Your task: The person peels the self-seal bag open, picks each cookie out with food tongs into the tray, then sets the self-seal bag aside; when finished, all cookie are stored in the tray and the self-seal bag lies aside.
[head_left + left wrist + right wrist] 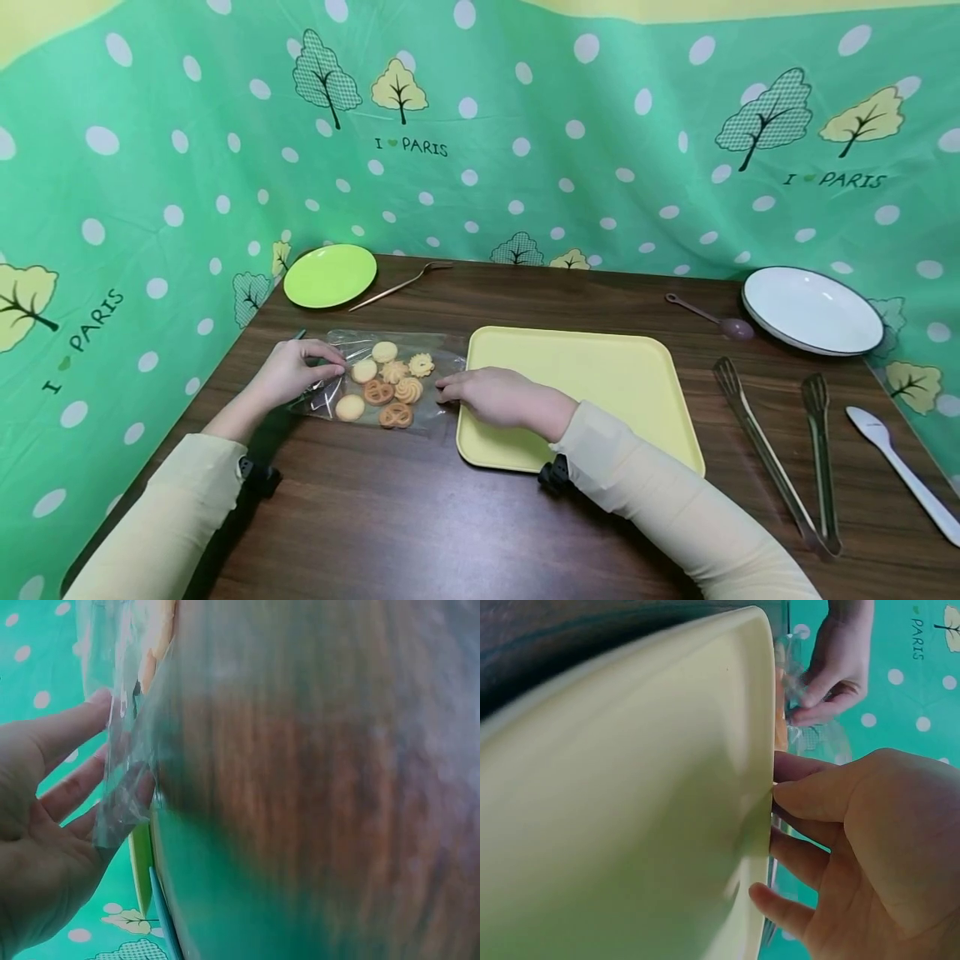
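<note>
A clear plastic bag [431, 417] lies on the dark wooden table, with several cookies [408, 389] in it: plain round, piped swirl and pretzel-shaped ones. At the bag's left end my left hand [300, 371] pinches the plastic; in the left wrist view the crinkled film [124, 772] runs between thumb and fingers. My right hand [495, 396] reaches over the left rim of a pale yellow tray [585, 358], fingertips at the bag's right end. In the right wrist view its fingers [802, 859] are spread and fairly straight, their tips partly hidden by the tray's rim.
A green plate [330, 275] and a fork [401, 286] are at the back left. On the right are a white dish [813, 308], a brown spoon [735, 328], metal tongs [772, 458] and a white plastic knife [903, 471]. Patterned green cloth [570, 167] hangs behind.
</note>
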Motion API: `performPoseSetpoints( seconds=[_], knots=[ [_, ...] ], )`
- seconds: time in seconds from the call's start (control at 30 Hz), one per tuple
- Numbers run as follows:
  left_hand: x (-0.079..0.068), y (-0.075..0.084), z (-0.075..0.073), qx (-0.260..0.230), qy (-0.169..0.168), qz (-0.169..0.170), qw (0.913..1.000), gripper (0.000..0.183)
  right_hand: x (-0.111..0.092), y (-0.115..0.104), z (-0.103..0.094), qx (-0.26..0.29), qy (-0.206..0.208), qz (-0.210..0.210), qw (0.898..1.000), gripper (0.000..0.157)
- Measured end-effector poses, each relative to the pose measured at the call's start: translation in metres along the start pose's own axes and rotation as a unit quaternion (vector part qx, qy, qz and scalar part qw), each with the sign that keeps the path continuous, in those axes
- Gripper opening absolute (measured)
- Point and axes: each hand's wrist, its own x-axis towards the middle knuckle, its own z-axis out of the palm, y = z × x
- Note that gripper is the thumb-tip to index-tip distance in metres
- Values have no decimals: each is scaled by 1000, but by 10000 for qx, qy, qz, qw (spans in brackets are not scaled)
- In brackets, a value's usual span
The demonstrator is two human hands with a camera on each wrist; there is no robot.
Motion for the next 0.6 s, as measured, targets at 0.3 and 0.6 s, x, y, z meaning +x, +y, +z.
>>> performPoseSetpoints(
  seconds=[0.3, 0.6],
  knots=[
    [1, 2, -1, -248, -141, -401, 9988, 6, -30, 1, -3, 308, 838, 40, 9960, 37],
    [-2, 6, -3, -172, -30, -401, 9990, 3, -132, 11, -10, 773, 2256, 1844, 9535, 35]
  ],
)
